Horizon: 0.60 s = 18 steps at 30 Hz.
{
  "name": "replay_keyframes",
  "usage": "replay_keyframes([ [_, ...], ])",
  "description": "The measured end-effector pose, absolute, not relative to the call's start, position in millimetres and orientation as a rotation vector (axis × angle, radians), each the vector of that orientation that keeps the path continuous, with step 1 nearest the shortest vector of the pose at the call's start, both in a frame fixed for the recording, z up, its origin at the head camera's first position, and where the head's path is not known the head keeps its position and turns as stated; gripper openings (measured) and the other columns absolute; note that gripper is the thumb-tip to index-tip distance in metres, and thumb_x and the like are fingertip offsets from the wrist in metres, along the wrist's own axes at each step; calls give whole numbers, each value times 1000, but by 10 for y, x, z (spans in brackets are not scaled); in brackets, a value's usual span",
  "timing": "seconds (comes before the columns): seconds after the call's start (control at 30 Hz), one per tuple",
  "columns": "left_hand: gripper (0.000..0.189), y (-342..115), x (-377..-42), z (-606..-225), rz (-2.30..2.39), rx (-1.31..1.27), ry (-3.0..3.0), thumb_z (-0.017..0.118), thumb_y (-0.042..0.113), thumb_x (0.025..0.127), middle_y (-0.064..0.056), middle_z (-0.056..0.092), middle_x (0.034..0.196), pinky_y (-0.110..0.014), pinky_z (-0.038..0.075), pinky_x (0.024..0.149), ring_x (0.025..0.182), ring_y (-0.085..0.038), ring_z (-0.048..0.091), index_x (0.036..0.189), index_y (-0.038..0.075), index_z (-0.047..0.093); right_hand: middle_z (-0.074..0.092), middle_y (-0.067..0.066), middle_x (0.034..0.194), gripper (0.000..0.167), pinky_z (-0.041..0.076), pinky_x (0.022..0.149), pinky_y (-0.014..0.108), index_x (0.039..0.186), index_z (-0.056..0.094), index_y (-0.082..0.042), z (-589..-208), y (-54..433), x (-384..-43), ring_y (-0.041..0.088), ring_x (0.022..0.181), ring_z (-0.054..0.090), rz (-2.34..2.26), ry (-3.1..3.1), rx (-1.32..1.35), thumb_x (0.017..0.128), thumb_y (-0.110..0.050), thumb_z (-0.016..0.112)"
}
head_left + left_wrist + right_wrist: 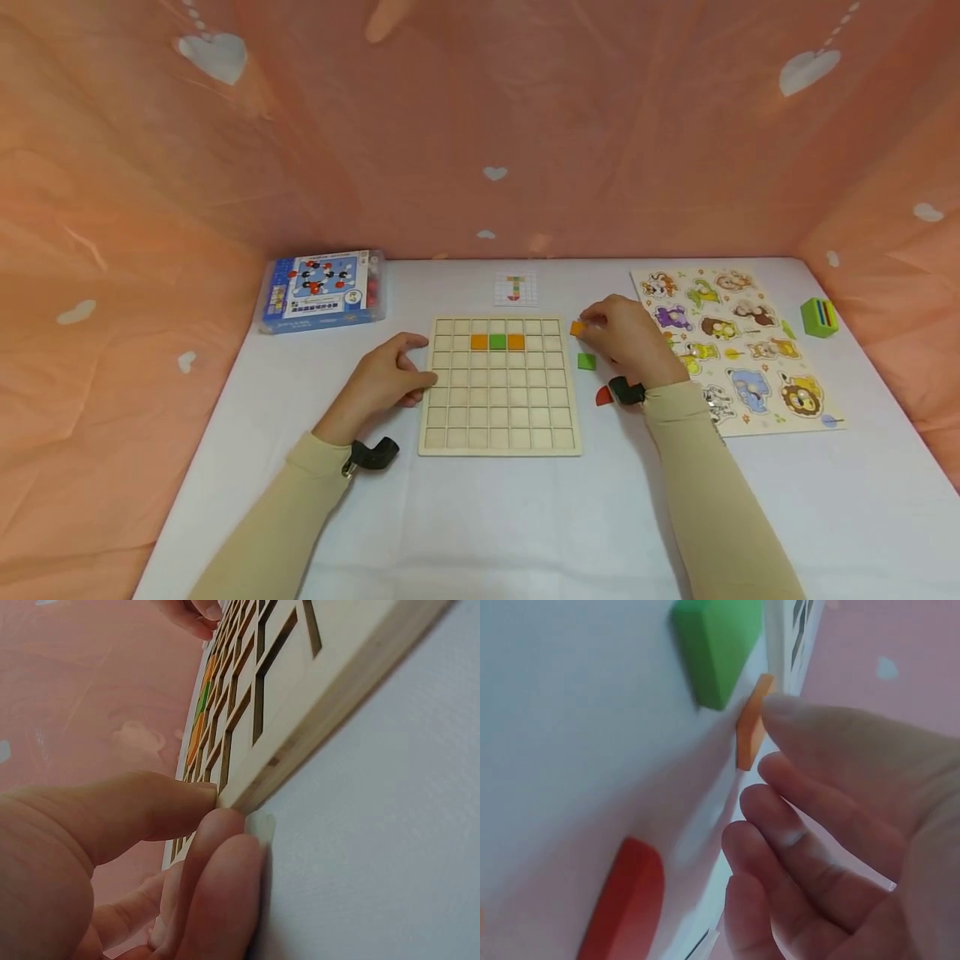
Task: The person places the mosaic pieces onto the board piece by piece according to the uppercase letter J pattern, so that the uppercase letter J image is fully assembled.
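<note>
A square wooden grid board (pixel 498 456) lies flat on the table; two orange tiles (pixel 479 342) with a green tile (pixel 497 342) between them fill cells in one row. My left hand (pixel 380 379) holds the board's left edge, thumb on the rim and curled fingers against its side in the left wrist view. Just off the board's right edge, my right hand (pixel 618 333) pinches a loose orange tile (pixel 753 724) at the table surface. Near that hand lie a loose green tile (pixel 587 362) and a red rounded piece (pixel 626 904), partly hidden by the wrist strap in the head view.
A small pattern card (pixel 515 288) lies behind the board. At the back left sits a boxed molecule set (pixel 324 289). On the right is an animal puzzle board (pixel 738 350), with a green block toy (pixel 818 318) beyond it. Pink cloth (pixel 495 125) hangs around the table.
</note>
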<state>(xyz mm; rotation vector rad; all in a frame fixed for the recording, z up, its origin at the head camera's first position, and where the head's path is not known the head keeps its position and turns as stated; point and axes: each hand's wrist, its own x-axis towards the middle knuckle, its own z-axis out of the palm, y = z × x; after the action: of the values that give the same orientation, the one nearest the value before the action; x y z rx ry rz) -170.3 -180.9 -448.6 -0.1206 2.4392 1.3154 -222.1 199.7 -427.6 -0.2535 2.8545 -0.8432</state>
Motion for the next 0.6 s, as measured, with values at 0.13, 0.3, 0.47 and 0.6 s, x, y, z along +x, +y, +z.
replay_keyframes([
  [0.13, 65, -1815, -1699, -4492, 1314, -112, 2438, 84, 20, 94, -8, 68, 90, -28, 62, 63, 67, -16, 69, 152, 16, 55, 71, 18, 130, 30, 53, 110, 55, 127, 77, -3, -4300, 1974, -2224, 36, 120, 64, -820, 2849, -241, 102, -19, 73],
  [0.3, 65, -1815, -1702, -4489, 1331, -108, 2433, 84, 19, 93, -8, 68, 88, -27, 62, 62, 66, -15, 69, 151, 14, 55, 71, 21, 131, 31, 52, 111, 56, 128, 77, -2, -4307, 1984, -2236, 38, 122, 64, -805, 2859, -243, 102, -18, 73],
  [0.47, 65, -1812, -1703, -4486, 1340, -107, 2426, 84, 18, 94, -8, 67, 88, -26, 61, 62, 66, -14, 69, 152, 13, 55, 71, 20, 130, 30, 53, 109, 56, 126, 77, -3, -4300, 1988, -2235, 38, 120, 65, -807, 2861, -231, 101, -17, 72],
  [0.6, 65, -1811, -1703, -4479, 1335, -118, 2428, 84, 17, 94, -8, 68, 88, -26, 61, 62, 66, -14, 69, 153, 14, 55, 71, 20, 128, 28, 54, 108, 55, 125, 78, -3, -4300, 1986, -2227, 37, 117, 64, -819, 2857, -224, 101, -15, 72],
])
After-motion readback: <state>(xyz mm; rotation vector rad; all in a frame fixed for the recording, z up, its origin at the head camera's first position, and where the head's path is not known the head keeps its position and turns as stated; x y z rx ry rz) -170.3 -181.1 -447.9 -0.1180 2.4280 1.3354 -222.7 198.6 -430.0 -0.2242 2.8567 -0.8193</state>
